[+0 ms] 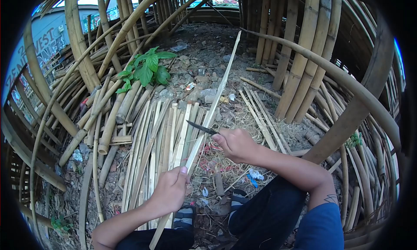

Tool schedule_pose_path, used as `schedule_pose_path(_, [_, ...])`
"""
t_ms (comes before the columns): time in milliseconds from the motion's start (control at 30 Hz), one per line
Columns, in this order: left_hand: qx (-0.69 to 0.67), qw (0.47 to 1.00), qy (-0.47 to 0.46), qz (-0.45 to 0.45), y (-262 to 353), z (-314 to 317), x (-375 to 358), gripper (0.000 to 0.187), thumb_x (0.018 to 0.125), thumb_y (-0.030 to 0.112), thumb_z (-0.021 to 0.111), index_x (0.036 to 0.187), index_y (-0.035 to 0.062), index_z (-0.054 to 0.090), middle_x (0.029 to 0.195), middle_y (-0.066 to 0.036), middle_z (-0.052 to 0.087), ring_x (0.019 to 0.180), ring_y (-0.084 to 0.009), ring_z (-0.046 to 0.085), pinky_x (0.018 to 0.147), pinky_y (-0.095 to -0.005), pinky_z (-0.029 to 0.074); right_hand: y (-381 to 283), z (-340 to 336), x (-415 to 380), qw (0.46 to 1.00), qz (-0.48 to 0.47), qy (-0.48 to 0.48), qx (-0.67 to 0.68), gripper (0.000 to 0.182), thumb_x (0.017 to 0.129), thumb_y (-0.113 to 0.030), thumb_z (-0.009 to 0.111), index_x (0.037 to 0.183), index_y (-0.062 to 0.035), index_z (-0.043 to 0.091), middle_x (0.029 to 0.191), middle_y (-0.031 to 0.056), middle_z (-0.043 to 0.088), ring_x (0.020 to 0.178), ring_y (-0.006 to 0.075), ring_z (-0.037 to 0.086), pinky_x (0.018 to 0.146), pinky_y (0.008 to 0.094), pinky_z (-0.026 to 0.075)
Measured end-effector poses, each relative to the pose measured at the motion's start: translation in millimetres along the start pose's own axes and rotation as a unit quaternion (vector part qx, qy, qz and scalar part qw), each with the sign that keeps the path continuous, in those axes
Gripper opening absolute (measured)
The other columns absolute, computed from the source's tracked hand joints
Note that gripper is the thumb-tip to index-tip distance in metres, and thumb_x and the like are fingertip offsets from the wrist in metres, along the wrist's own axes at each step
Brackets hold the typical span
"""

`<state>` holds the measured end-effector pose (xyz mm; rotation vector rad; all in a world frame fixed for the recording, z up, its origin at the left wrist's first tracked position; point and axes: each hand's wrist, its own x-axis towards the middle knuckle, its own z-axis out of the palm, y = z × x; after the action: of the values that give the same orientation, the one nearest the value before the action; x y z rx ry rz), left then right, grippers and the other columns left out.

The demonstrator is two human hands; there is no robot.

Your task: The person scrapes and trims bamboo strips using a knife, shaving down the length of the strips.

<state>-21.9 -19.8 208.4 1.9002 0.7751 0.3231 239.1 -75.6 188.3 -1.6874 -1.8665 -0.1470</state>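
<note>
My left hand (pixel 168 190) is closed around a long, pale bamboo strip (pixel 218 95). The strip slants from beside my left leg up and away toward the far ground. In my right hand (pixel 236 145) is a knife (pixel 201 127) with a dark blade, gripped by its handle, which my fingers mostly cover. The blade points left and overlaps the strip above my left hand. Under and left of the strip, many split bamboo strips (pixel 150 141) lie side by side on the ground.
Bamboo poles (pixel 310 54) stand upright at the right, with a curved pole (pixel 347 78) arching across. More bamboo (pixel 110 115) is stacked at the left near a leafy green plant (pixel 150 68). Straw-like shavings (pixel 256 119) and a blue scrap (pixel 252 180) litter the ground before my feet.
</note>
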Motion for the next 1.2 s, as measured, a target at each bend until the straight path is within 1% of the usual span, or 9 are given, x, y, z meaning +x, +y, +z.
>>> schedule_pose_path(67, [0.027, 1.0, 0.004, -0.009, 5, -1, -2, 0.045, 0.109, 0.029, 0.034, 0.084, -0.0018, 0.055, 0.056, -0.007, 0.049, 0.049, -0.0146, 0.05, 0.05, -0.0344, 0.041, -31, 4, -9, 0.999, -0.03, -0.01, -0.006, 0.051, 0.104, -0.042, 0.045, 0.074, -0.0024, 0.056, 0.057, 0.0187, 0.06, 0.05, 0.0398, 0.061, 0.047, 0.0504, 0.049])
schedule_pose_path(233, [0.128, 0.986, 0.043, 0.094, 13, 1, -8, 0.04, 0.108, 0.023, 0.037, 0.085, -0.0053, 0.054, 0.058, -0.022, 0.053, 0.055, -0.0376, 0.06, 0.057, -0.0477, 0.044, -29, 3, -7, 0.989, -0.118, 0.007, -0.087, 0.05, 0.1, -0.046, 0.054, 0.072, -0.0048, 0.054, 0.053, 0.0127, 0.058, 0.039, 0.0299, 0.058, 0.036, 0.0426, 0.044])
schedule_pose_path(467, [0.16, 0.981, 0.061, 0.096, 16, -3, -13, 0.04, 0.107, 0.023, 0.038, 0.084, -0.0054, 0.055, 0.059, -0.023, 0.055, 0.056, -0.0418, 0.06, 0.057, -0.0492, 0.045, -17, 2, -4, 0.978, -0.115, 0.058, -0.162, 0.046, 0.099, -0.044, 0.056, 0.073, -0.0059, 0.051, 0.053, 0.0095, 0.054, 0.043, 0.0278, 0.058, 0.04, 0.0393, 0.044])
schedule_pose_path(533, [0.148, 0.983, 0.044, 0.096, 16, -4, -17, 0.041, 0.108, 0.024, 0.038, 0.085, -0.0053, 0.056, 0.058, -0.022, 0.054, 0.055, -0.0395, 0.06, 0.057, -0.0484, 0.046, 1, -2, 2, 0.979, -0.089, 0.063, -0.175, 0.047, 0.101, -0.043, 0.054, 0.074, -0.005, 0.053, 0.054, 0.011, 0.055, 0.044, 0.0298, 0.058, 0.041, 0.0409, 0.045])
schedule_pose_path(600, [0.149, 0.986, 0.017, 0.07, 15, -3, -24, 0.042, 0.108, 0.025, 0.037, 0.085, -0.0054, 0.057, 0.058, -0.021, 0.054, 0.055, -0.0377, 0.06, 0.057, -0.0471, 0.046, 22, -10, 10, 0.983, 0.074, 0.056, -0.161, 0.048, 0.105, -0.04, 0.046, 0.076, -0.0027, 0.055, 0.057, 0.0153, 0.058, 0.047, 0.0367, 0.058, 0.045, 0.0459, 0.047])
schedule_pose_path(733, [0.134, 0.989, -0.023, 0.054, 6, -1, -19, 0.046, 0.109, 0.029, 0.036, 0.085, -0.0049, 0.057, 0.055, -0.014, 0.051, 0.052, -0.0271, 0.058, 0.056, -0.0415, 0.046, 48, -6, 4, 0.989, 0.1, 0.051, -0.099, 0.056, 0.107, -0.043, 0.038, 0.078, 0.0005, 0.059, 0.054, 0.0177, 0.058, 0.055, 0.0416, 0.064, 0.05, 0.0529, 0.05])
schedule_pose_path(833, [0.041, 0.999, -0.023, -0.009, 7, -3, -11, 0.048, 0.109, 0.031, 0.035, 0.083, -0.0032, 0.056, 0.055, -0.008, 0.05, 0.05, -0.018, 0.052, 0.054, -0.0362, 0.043, 10, 4, -2, 0.999, 0.032, 0.025, -0.035, 0.054, 0.106, -0.043, 0.041, 0.076, -0.0003, 0.058, 0.055, 0.0169, 0.059, 0.05, 0.0403, 0.062, 0.047, 0.051, 0.049])
schedule_pose_path(1033, [0.025, 1.0, 0.008, 0.008, 6, -7, -8, 0.049, 0.11, 0.031, 0.032, 0.082, -0.001, 0.056, 0.056, -0.002, 0.046, 0.049, -0.0114, 0.043, 0.051, -0.0308, 0.038, -41, 15, -16, 0.992, -0.108, 0.042, -0.04, 0.049, 0.103, -0.043, 0.049, 0.075, -0.0036, 0.057, 0.051, 0.0127, 0.057, 0.04, 0.032, 0.058, 0.039, 0.045, 0.046])
schedule_pose_path(1200, [0.043, 0.998, 0.009, 0.033, 3, -6, -13, 0.049, 0.11, 0.031, 0.031, 0.082, -0.0012, 0.055, 0.054, -0.002, 0.046, 0.048, -0.0123, 0.044, 0.05, -0.0314, 0.039, -11, 7, -6, 0.997, 0.008, 0.001, -0.082, 0.053, 0.105, -0.045, 0.044, 0.077, -0.0021, 0.058, 0.053, 0.0153, 0.058, 0.048, 0.0352, 0.062, 0.045, 0.0466, 0.05])
